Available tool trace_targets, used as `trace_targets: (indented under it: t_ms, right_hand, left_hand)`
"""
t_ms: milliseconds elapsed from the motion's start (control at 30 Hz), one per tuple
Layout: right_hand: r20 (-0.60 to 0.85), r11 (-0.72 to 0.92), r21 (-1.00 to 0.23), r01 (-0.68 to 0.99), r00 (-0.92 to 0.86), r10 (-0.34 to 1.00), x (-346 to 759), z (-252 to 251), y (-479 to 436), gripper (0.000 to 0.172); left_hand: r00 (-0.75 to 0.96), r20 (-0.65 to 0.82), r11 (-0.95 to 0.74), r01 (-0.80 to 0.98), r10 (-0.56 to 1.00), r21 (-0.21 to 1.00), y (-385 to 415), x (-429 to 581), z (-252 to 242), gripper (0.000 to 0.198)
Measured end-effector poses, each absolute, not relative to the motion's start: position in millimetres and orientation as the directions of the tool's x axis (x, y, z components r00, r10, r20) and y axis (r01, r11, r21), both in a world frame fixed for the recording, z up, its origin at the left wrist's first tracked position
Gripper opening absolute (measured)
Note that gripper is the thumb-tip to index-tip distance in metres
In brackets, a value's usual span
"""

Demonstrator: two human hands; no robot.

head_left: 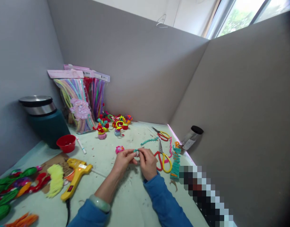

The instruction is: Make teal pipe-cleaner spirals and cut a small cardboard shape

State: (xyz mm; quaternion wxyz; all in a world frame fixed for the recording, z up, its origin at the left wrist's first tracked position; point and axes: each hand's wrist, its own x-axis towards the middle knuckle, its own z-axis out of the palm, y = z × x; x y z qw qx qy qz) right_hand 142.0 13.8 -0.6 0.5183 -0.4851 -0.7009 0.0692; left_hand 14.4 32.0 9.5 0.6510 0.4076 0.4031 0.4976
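Near the middle of the table, my left hand (124, 159) and my right hand (147, 161) meet, fingertips pinched together. Between them is a small piece of teal pipe cleaner (135, 150), mostly hidden by the fingers. Something whitish shows just under it, too small to make out. A pink fuzzy ball (119, 149) lies just beyond my left hand. To the right of my right hand rest scissors with red and yellow handles (167, 165), and a twisted teal pipe cleaner (149, 141) lies behind the hands.
A yellow glue gun (76, 178) lies left, near a red cup (66, 143) and a teal bottle (47, 126). Bagged pipe cleaners (75, 101) stand behind. More scissors (162, 135), a teal pipe-cleaner bundle (176, 162) and a clear jar (191, 138) are at right.
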Motion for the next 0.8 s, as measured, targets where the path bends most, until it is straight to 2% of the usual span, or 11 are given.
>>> trace_targets:
  t_ms: [233,433,633,800]
  right_hand:
    - [0.659,0.542,-0.585,0.603,-0.035,0.751,143.3,-2.6,14.9,0.020]
    - [0.634,0.539,-0.594,0.597,-0.064,0.770,137.7,-5.2,12.8,0.020]
    - [0.627,0.523,-0.590,0.615,-0.059,0.777,136.3,-7.5,12.0,0.021]
    - [0.632,0.526,-0.577,0.624,-0.067,0.772,138.5,-6.9,12.6,0.020]
  left_hand:
    - [0.172,-0.067,0.113,-0.271,0.983,0.956,33.7,14.2,3.9,0.026]
    - [0.037,-0.004,0.010,-0.176,0.999,0.984,30.2,14.8,7.7,0.024]
    - [0.025,-0.079,0.083,-0.227,0.997,0.970,31.9,15.7,6.1,0.028]
    - [0.013,-0.060,0.062,-0.201,0.998,0.978,34.5,14.9,3.5,0.033]
